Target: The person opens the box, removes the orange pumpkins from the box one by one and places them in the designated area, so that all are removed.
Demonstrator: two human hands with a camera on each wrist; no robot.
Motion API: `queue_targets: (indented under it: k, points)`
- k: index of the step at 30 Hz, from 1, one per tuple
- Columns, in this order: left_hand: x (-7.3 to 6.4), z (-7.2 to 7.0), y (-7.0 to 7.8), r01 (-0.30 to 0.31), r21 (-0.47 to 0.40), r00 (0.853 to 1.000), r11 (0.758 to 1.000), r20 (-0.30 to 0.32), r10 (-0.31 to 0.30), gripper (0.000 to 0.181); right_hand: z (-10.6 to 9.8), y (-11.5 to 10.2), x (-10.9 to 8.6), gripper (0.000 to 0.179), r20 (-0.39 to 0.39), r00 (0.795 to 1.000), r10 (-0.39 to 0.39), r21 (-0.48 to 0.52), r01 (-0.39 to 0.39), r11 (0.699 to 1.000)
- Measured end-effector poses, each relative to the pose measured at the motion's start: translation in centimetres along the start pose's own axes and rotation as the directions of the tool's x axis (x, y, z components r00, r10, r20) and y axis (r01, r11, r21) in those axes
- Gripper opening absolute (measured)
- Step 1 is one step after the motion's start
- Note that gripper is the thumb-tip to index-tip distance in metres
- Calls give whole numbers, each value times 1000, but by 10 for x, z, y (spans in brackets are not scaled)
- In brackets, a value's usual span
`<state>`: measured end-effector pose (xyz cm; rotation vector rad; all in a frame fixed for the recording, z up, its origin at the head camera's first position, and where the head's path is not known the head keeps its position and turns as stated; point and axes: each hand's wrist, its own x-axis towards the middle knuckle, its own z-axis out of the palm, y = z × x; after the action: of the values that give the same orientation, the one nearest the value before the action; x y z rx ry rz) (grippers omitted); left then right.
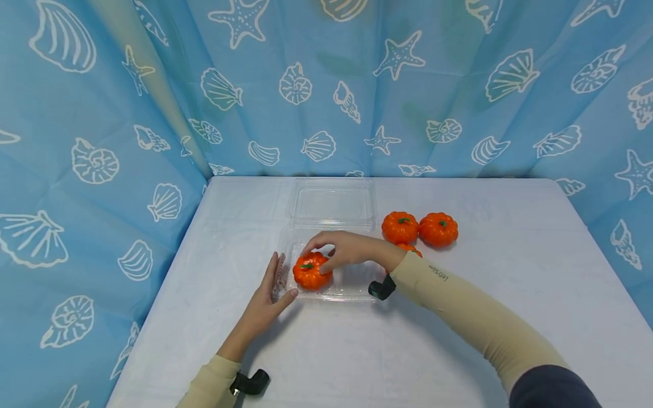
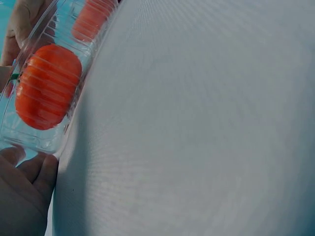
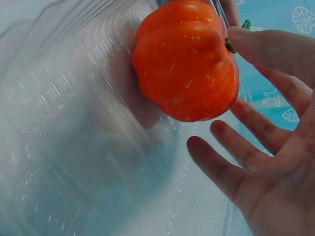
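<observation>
A small orange toy pumpkin (image 1: 310, 277) with a green stem sits at the left end of a clear plastic clamshell box (image 1: 352, 292). My right hand (image 1: 344, 247) arches over this pumpkin, its thumb at the top by the stem. In the right wrist view the other fingers (image 3: 221, 169) are spread beside the pumpkin (image 3: 182, 61), not wrapped round it. My left hand (image 1: 265, 300) rests against the box's left end, fingers straight along the side and thumb at the front corner. The left wrist view shows its fingertips (image 2: 45, 172) right at the box wall.
Two more pumpkins (image 1: 400, 228) (image 1: 439, 229) stand side by side right of the box. A third pumpkin (image 1: 410, 248) is mostly hidden behind my right wrist. The box's lid (image 1: 334, 204) lies folded back on the white table (image 1: 510, 272). Blue shell-print curtains (image 1: 316, 102) enclose the table.
</observation>
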<state>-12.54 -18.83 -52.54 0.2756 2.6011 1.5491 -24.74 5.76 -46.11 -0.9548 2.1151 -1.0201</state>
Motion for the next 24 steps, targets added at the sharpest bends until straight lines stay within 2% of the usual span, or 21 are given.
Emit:
queue_targets:
  k: [11,19,24]
  points:
    - [-1,0,2,-6,9,1000,1000,-8,6,96,3,0,2,53,66,996,64,-32,-62,998]
    - [-1,0,2,-11,-2,1000,1000,-8,11,96,1,1,-2,52,63,997,52,-52,-48,997]
    - [0,0,2,-25,-9,1000,1000,-9,25,96,-2,4,-9,51,32,998,57,-71,-55,996]
